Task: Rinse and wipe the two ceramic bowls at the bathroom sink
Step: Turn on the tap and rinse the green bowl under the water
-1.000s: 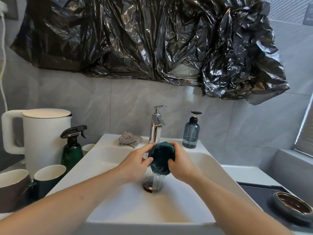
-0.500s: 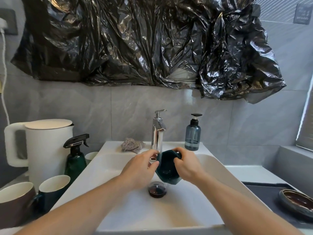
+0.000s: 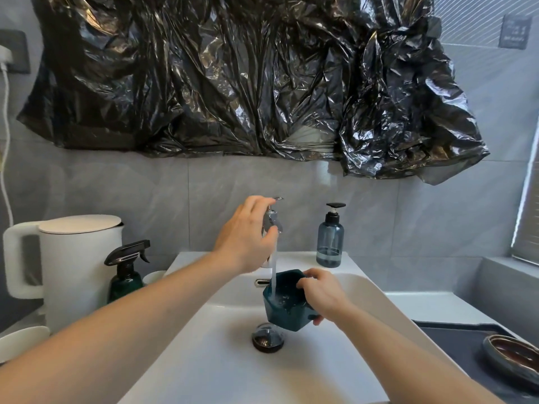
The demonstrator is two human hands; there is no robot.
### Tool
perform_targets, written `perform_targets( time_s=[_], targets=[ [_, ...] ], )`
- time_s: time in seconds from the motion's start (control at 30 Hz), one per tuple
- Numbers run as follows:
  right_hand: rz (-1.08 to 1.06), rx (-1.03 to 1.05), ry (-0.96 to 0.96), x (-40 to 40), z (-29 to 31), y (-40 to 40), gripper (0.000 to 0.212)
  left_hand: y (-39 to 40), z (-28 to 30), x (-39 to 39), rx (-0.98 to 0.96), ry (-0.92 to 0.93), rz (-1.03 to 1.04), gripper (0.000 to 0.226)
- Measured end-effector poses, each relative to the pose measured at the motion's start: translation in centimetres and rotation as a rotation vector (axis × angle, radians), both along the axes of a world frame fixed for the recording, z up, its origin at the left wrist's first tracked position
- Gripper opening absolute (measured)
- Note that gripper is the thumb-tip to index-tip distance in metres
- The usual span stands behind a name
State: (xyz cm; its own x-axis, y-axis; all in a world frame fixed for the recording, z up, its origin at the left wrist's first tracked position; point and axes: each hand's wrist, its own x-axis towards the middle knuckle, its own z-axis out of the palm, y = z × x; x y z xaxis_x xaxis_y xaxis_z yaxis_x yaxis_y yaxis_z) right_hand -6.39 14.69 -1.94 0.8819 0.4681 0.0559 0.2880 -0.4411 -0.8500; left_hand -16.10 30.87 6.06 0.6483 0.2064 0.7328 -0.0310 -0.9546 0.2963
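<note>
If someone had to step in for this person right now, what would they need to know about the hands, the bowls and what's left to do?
Left hand: up on the tap, fingers around its lever; water is running.
Right hand: gripping the teal bowl by its rim, tilted under the stream above the sink drain.
Brown bowl: sits untouched on the dark mat to the right of the sink.
Done: teal bowl is being rinsed; water is pooling inside.
Left: finish the rinse, wipe the teal bowl, then rinse and wipe the brown one. No cloth shows from here.
</note>
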Motion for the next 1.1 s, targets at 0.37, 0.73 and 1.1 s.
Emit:
perform_targets(
  time_s=[0.37,0.73,1.1],
  targets=[
    [0.004,-0.095,-0.210,-0.1,0.0,-0.5,0.028,-1.4,3.8,2.0,0.126,0.273,0.126,0.058],
    [-0.045,0.013,-0.093,0.0,0.1,-0.8,0.026,-0.8,2.9,-0.2,0.091,0.191,0.025,0.057],
    [0.042,0.084,-0.386,-1.2,-0.1,0.0,0.026,2.1,-9.1,-3.0,-0.449,0.530,-0.226,0.040]
  ],
)
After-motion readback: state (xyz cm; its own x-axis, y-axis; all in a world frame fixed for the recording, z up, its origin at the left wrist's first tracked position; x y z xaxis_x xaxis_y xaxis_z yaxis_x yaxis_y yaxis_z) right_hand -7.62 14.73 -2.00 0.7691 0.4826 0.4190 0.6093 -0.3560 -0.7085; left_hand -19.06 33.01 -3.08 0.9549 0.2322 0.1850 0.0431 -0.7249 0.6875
